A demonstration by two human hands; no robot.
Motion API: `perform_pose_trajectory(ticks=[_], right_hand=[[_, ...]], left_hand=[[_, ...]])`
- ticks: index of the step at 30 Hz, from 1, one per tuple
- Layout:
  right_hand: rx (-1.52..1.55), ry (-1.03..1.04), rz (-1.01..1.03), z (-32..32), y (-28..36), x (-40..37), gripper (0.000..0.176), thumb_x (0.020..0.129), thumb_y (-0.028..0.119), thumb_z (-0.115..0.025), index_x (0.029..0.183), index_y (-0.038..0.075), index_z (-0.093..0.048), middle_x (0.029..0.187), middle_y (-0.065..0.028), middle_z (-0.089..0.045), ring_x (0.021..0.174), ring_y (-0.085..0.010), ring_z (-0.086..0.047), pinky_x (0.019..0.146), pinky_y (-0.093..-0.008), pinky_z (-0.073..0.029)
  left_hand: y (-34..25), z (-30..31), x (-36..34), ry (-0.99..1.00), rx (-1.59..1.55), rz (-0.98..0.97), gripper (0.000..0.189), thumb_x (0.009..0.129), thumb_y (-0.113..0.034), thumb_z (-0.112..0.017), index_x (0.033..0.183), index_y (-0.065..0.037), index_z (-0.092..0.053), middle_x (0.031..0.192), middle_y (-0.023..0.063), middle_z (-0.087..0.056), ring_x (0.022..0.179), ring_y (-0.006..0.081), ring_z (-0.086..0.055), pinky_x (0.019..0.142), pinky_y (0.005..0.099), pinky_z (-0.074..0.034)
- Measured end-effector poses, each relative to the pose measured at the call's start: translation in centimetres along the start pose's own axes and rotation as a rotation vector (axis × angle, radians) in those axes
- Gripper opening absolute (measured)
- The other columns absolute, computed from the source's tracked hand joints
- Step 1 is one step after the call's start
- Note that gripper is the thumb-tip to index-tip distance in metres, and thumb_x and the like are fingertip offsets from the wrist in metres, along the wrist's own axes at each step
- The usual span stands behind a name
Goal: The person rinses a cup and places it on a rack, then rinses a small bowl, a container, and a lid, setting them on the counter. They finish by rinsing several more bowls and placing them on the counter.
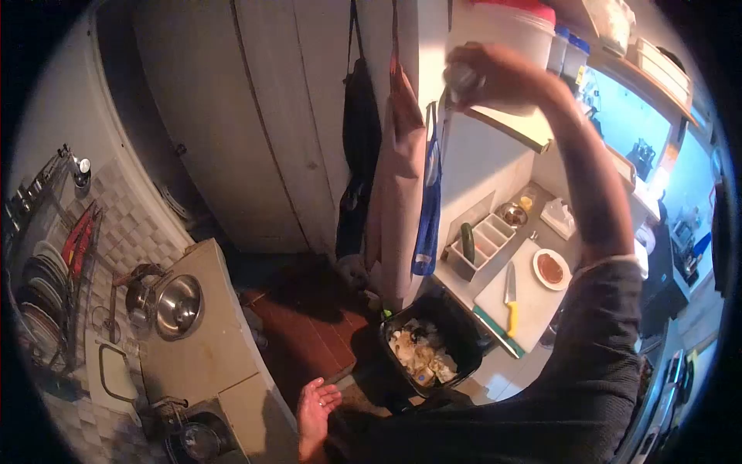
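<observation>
My right hand [502,73] is raised at the upper right, fingers wrapped around a small pale rounded object [462,81], perhaps a jar; its kind does not show clearly. The hand is in front of a big white tub [506,35] with a red lid on a shelf. Low in the view, my left hand [317,406] is held out with its fingers extended and nothing in it. To its right stands a black bin [390,348] filled with food scraps and paper.
On the right counter lie a white cutting board [495,298], a yellow-handled knife [512,298], a plate [551,269] of reddish-brown food and a cucumber [468,241]. Aprons [398,162] hang ahead. The left counter [205,309] holds a metal bowl [178,307].
</observation>
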State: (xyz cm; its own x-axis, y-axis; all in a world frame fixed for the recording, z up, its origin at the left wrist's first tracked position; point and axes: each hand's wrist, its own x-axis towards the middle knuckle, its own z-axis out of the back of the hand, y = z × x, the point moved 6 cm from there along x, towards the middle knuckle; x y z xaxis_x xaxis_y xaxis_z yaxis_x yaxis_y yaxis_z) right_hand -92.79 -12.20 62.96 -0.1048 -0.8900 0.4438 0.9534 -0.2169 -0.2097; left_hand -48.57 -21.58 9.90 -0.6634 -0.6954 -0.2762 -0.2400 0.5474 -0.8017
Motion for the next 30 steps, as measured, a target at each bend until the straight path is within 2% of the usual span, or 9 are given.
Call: perform_pose_trajectory(ticks=[6,12,17,19,21,23,26,28,30], right_hand=[[-0.440,0.215,0.057,-4.4,-8.9,5.8,0.076,0.052,0.044,-0.090,0.113,0.007,-0.065,0.107,-0.0143,-0.067,0.107,-0.0353,-0.061,0.089,-0.0439,-0.048],[-0.406,0.082,0.060,-3.2,-8.5,5.3,0.085,0.046,0.053,-0.091,0.110,0.006,-0.063,0.104,-0.0150,-0.067,0.104,-0.0356,-0.060,0.091,-0.0440,-0.045],[-0.391,0.160,0.155,-3.1,-8.4,4.9,0.071,0.050,0.047,-0.090,0.104,0.007,-0.066,0.102,-0.0121,-0.068,0.102,-0.0334,-0.062,0.094,-0.0460,-0.045],[-0.490,0.407,-0.012,-4.7,-11.1,6.5,0.066,0.057,0.042,-0.088,0.110,0.008,-0.067,0.108,-0.0117,-0.069,0.105,-0.0296,-0.063,0.099,-0.0446,-0.045],[-0.518,0.459,-0.094,-4.7,-11.2,4.7,0.062,0.063,0.038,-0.085,0.114,0.008,-0.067,0.111,-0.0117,-0.069,0.107,-0.0273,-0.064,0.100,-0.0431,-0.045],[-0.357,0.186,-0.033,-3.7,-5.2,4.0,0.057,0.068,0.035,-0.082,0.115,0.006,-0.067,0.113,-0.0119,-0.069,0.108,-0.0265,-0.064,0.098,-0.0416,-0.046],[0.095,-0.179,0.214,-2.2,8.7,2.3,0.050,0.075,0.030,-0.078,0.116,0.004,-0.066,0.116,-0.0123,-0.069,0.109,-0.0253,-0.064,0.095,-0.0393,-0.048],[0.457,-0.134,0.377,-5.3,19.3,-0.1,0.045,0.080,0.027,-0.076,0.117,0.003,-0.065,0.118,-0.0126,-0.068,0.110,-0.0245,-0.064,0.094,-0.0378,-0.049],[0.776,0.094,0.555,-10.8,29.8,-2.0,0.041,0.085,0.024,-0.073,0.118,0.001,-0.065,0.120,-0.0129,-0.068,0.111,-0.0238,-0.065,0.092,-0.0363,-0.050]], left_hand=[[0.5,-0.7,1.0,-0.134,0.068,-0.103,0.035,0.103,-0.031,-0.049,0.125,-0.004,-0.051,0.105,0.0138,-0.064,0.088,0.0224,-0.065,0.080,0.0383,-0.054],[1.9,-0.6,-0.5,-0.237,0.004,-0.117,0.029,0.100,-0.024,-0.055,0.122,-0.005,-0.054,0.103,0.0112,-0.064,0.088,0.0208,-0.065,0.078,0.0362,-0.055],[0.2,-0.2,-5.1,-0.349,0.145,-0.199,0.024,0.099,-0.020,-0.056,0.119,-0.006,-0.056,0.099,0.0073,-0.063,0.088,0.0189,-0.063,0.079,0.0330,-0.054],[-0.8,0.7,-7.6,-0.440,0.253,-0.229,0.023,0.099,-0.018,-0.057,0.118,-0.006,-0.057,0.099,0.0058,-0.062,0.087,0.0175,-0.063,0.079,0.0318,-0.052],[0.7,6.2,-8.9,-0.429,0.241,-0.376,0.022,0.095,-0.010,-0.061,0.116,-0.005,-0.057,0.098,0.0038,-0.061,0.084,0.0132,-0.059,0.075,0.0287,-0.050],[-2.5,6.9,-13.0,-0.474,0.514,-0.579,0.013,0.096,-0.008,-0.059,0.108,-0.003,-0.057,0.091,0.0029,-0.058,0.078,0.0113,-0.057,0.073,0.0276,-0.049],[-3.4,13.3,-22.1,-1.057,0.599,-0.677,0.009,0.096,-0.012,-0.062,0.094,-0.004,-0.062,0.082,-0.0001,-0.056,0.065,0.0104,-0.052,0.062,0.0268,-0.046],[-5.8,14.8,-29.3,-1.327,0.727,-0.534,0.021,0.095,-0.020,-0.064,0.093,0.000,-0.062,0.075,0.0056,-0.064,0.066,0.0113,-0.054,0.065,0.0303,-0.047],[-3.5,20.8,-35.8,-1.511,0.698,-0.413,0.034,0.097,-0.032,-0.061,0.085,0.000,-0.065,0.077,0.0093,-0.068,0.072,0.0137,-0.061,0.069,0.0310,-0.049]])
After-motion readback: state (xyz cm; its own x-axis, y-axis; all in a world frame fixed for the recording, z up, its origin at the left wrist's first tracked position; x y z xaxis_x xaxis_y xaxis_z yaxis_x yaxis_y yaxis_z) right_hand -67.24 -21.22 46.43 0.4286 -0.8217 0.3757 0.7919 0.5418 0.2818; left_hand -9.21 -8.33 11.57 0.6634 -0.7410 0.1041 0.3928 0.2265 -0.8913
